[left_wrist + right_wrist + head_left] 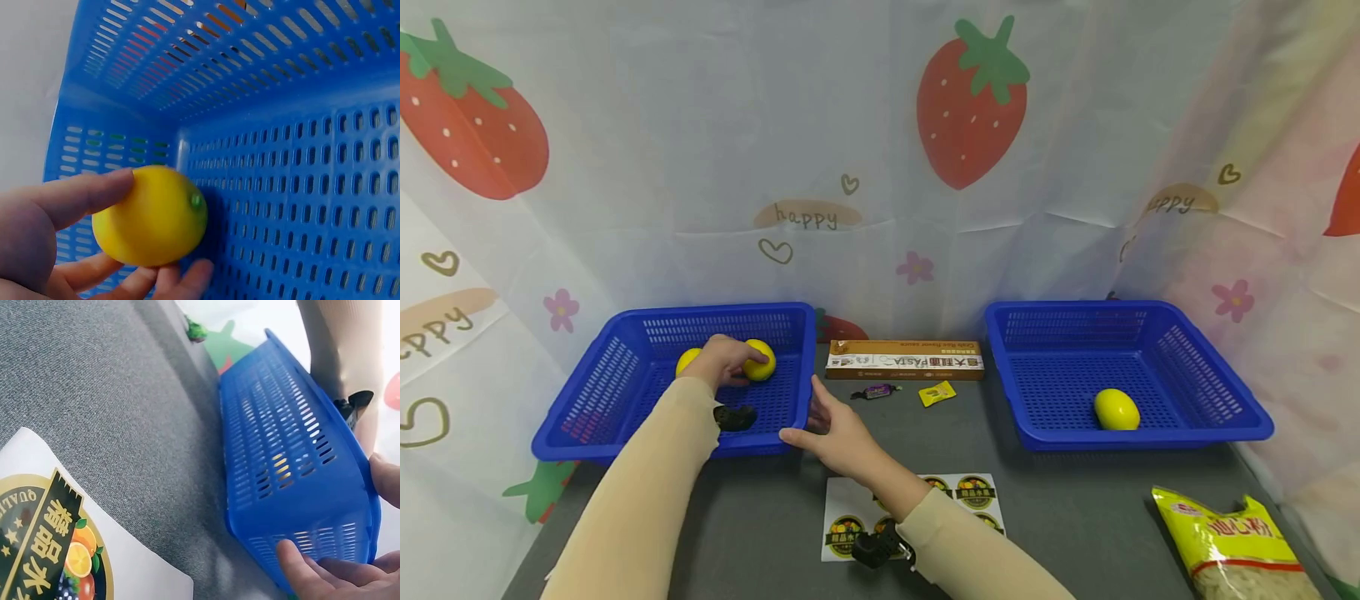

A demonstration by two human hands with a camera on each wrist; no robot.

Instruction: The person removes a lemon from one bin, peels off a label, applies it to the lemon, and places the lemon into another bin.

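Note:
Inside the left blue basket (625, 333), my left hand (722, 362) holds a yellow lemon (150, 215), thumb on top and fingers curled beneath it. In the head view that lemon (760, 360) is near the basket's right side. Another lemon (688, 360) is partly hidden behind the left wrist. My right hand (842, 429) grips the basket's near right corner, its thumb over the rim and its fingers against the outer wall, as the right wrist view also shows.
A second blue basket (1011, 400) on the right holds one lemon (1117, 409). Between the baskets lie a pasta box (904, 360), a purple candy (877, 391) and a yellow candy (937, 393). A sticker sheet (838, 500) lies under the right forearm. A yellow bag (1232, 542) sits front right.

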